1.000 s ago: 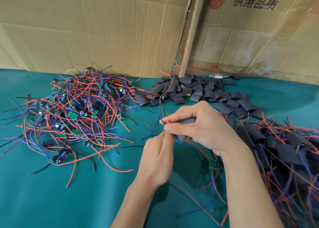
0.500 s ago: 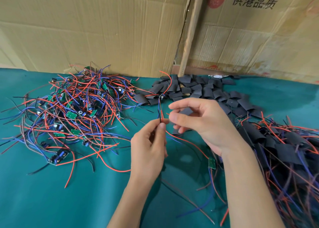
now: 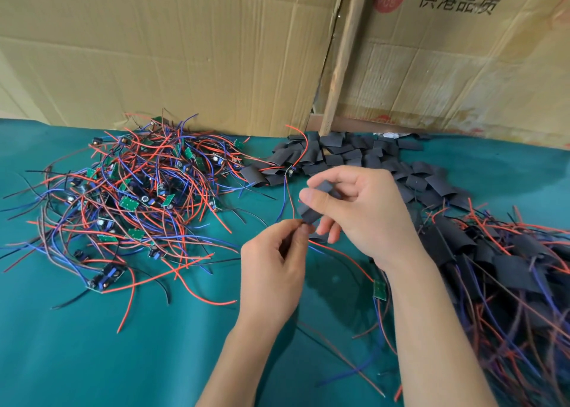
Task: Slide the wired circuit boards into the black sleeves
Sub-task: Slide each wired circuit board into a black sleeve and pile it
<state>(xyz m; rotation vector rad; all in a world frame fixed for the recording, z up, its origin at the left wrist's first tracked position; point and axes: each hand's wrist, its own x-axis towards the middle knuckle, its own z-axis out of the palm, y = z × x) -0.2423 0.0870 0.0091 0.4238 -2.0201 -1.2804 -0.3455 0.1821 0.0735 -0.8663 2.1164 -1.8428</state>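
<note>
My right hand (image 3: pixel 364 209) pinches a short black sleeve (image 3: pixel 311 212) between thumb and fingers, above the green table. My left hand (image 3: pixel 271 264) sits just below it and pinches the wire ends at the sleeve's lower mouth. Red and dark wires run from there down to a small green circuit board (image 3: pixel 380 288) that hangs beside my right wrist. A tangled heap of wired boards (image 3: pixel 129 200) lies to the left. Loose black sleeves (image 3: pixel 345 156) are piled at the back centre.
The table is covered in teal cloth (image 3: pixel 92 345). Sleeved boards with trailing wires (image 3: pixel 499 271) are heaped at the right. Cardboard boxes (image 3: pixel 185 52) and a wooden stick (image 3: pixel 342 55) form a wall along the table's far edge.
My right hand turned the sleeve and brought its mouth down onto the wire ends. My left hand moved right and up to meet the sleeve's lower end.
</note>
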